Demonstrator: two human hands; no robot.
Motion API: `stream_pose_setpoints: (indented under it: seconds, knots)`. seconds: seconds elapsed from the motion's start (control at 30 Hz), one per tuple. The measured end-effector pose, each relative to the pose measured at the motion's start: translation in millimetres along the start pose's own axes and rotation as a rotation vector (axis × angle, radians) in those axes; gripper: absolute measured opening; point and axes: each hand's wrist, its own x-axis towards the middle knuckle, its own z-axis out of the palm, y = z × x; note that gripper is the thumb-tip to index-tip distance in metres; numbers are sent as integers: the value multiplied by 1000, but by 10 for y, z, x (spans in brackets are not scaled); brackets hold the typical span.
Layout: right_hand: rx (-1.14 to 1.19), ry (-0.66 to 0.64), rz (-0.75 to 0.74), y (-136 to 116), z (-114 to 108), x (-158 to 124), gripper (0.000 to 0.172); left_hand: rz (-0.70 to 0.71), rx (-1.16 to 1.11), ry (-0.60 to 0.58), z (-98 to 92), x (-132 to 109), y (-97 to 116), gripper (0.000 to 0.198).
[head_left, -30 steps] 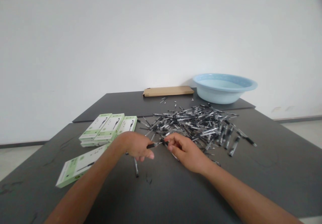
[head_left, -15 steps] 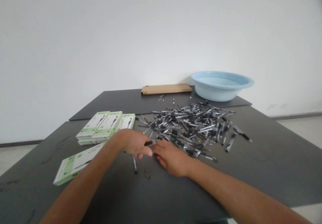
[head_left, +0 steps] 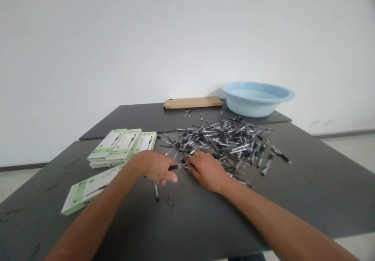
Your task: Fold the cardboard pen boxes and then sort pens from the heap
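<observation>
My left hand point(head_left: 156, 168) is closed around a black pen point(head_left: 175, 167) whose tip sticks out to the right. My right hand point(head_left: 206, 171) rests palm down at the near edge of a big pile of black and clear pens point(head_left: 225, 142), its fingers curled at the pens beside the left hand's pen. Whether it grips one is hidden. Another pen point(head_left: 156, 191) lies on the dark table point(head_left: 190, 222) just under the left hand.
Green and white boxes point(head_left: 123, 145) are stacked left of the pile, and one more box point(head_left: 88, 188) lies nearer me by my left forearm. At the back stand a light blue basin point(head_left: 258, 98) and a flat brown envelope point(head_left: 193, 102).
My right hand slid left to my left hand, then moved back up to the edge of the pile. My left hand stayed put with its pen.
</observation>
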Motion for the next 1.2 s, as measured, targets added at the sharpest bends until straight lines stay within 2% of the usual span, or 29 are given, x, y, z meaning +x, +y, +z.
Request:
stream_pose_setpoints:
  seconds: [0.17, 0.47, 1.03, 1.2]
  knots:
    - [-171, -68, -20, -110, 116, 48, 18, 17, 10, 17, 18, -8, -3, 28]
    - [-228, -80, -32, -98, 156, 62, 20, 19, 26, 9, -2, -24, 42, 29]
    - [-221, -58, -83, -157, 157, 46, 21, -2, 25, 24, -2, -33, 70, 28]
    - [-120, 16, -31, -159, 81, 68, 12, -8, 29, 26, 10, -26, 65, 27]
